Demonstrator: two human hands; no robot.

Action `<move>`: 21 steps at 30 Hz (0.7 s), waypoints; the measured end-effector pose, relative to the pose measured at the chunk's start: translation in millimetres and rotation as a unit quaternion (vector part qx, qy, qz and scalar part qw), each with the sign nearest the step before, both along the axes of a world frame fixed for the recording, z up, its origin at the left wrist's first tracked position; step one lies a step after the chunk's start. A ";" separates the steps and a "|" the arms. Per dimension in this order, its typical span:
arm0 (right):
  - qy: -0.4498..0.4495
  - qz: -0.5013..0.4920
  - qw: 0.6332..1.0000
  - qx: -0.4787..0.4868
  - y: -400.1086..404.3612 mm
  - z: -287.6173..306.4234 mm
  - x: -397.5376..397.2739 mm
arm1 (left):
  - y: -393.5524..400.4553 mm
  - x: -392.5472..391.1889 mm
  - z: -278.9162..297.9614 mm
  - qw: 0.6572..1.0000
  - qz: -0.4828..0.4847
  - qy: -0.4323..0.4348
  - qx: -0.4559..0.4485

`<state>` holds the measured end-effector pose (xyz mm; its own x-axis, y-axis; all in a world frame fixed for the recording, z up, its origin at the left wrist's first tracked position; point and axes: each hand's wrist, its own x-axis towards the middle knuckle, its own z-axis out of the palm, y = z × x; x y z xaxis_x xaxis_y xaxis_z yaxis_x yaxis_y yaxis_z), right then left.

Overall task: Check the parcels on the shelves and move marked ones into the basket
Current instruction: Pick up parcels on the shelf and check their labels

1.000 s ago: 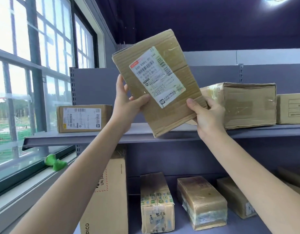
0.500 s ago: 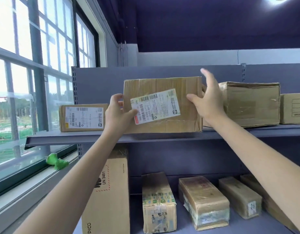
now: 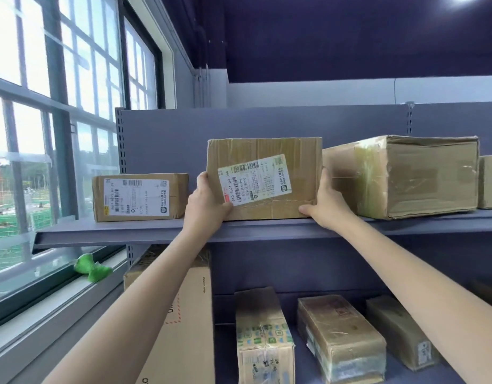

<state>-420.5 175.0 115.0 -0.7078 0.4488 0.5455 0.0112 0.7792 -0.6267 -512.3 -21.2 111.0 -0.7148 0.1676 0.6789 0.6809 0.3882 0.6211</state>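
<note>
Big window (image 3: 59,134) on the left, green thing (image 3: 93,268) on its sill. Grey top shelf (image 3: 128,232) (dark wall behind) with a small box (image 3: 139,196). Left hand (image 3: 207,207) and right hand (image 3: 326,202) gripping the middle parcel (image 3: 264,178), set on that shelf. Big box (image 3: 405,176) just beside. More boxes (image 3: 339,339) below.
</note>
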 end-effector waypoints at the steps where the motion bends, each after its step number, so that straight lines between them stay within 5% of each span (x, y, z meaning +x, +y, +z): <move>1: -0.009 -0.004 1.000 -0.001 2.0 1.7 -4.2 | 0.9 -3.2 0.9 1.000 0.009 -0.009 -0.004; 21: -0.058 -0.038 0.998 0.007 1.4 12.1 -37.6 | 5.5 -38.5 3.8 0.998 0.022 -0.059 0.027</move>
<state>-458.1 176.4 127.0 -0.7305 0.4970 0.4684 0.1426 0.7817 -0.6071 -550.7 -15.7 114.8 -0.7967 0.0996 0.5961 0.5841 0.3804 0.7171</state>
